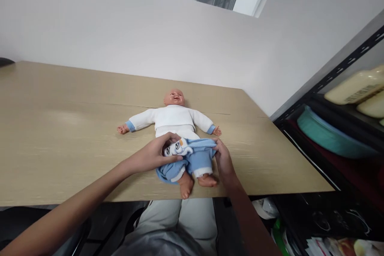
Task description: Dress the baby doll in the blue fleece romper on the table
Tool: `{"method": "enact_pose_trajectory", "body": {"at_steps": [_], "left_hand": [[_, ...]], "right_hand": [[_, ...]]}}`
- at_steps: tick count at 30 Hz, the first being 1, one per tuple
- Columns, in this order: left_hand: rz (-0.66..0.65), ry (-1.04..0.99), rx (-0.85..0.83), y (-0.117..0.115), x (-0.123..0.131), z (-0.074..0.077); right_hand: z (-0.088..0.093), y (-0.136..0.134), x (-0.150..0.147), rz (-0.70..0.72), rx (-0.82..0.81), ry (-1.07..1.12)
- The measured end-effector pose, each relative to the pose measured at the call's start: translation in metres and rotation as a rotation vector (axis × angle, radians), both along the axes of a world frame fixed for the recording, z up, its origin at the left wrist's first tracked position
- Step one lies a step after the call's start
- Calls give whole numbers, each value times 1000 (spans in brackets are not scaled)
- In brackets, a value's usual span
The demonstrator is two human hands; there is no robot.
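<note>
A baby doll [175, 117] lies on its back on the wooden table, head toward the wall and feet toward me. It wears a white top with blue cuffs, arms spread wide. Blue pants [201, 160] with white hems and a white patch with cartoon eyes cover its legs, leaving the feet bare. My left hand [159, 153] grips the pants at the patch, thumb in front and fingers behind. On the other side, my right hand [222, 155] pinches the waistband near the doll's hip. Bunched blue cloth lies under the doll's leg at left.
The wooden table [75, 136] ends close to my lap. A white wall with a window stands behind it. At right, a black shelf rack holds a teal basin [333, 134] and cream bottles [355, 87]. Packets and other items sit on the lower shelf.
</note>
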State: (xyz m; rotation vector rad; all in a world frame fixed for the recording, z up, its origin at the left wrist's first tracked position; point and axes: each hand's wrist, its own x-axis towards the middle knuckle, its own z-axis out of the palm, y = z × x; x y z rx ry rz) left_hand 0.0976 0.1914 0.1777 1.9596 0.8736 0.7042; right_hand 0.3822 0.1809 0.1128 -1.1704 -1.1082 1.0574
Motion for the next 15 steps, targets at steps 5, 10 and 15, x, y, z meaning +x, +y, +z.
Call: {"method": "enact_pose_trajectory", "body": {"at_steps": [5, 10, 15], "left_hand": [[76, 150, -10, -10, -22, 2], [-7, 14, -113, -19, -29, -4], [163, -217, -292, -2, -24, -13]], "right_hand": [[-8, 17, 15, 115, -113, 71], [4, 41, 14, 234, -128, 144], [14, 75, 2, 350, -140, 145]]}}
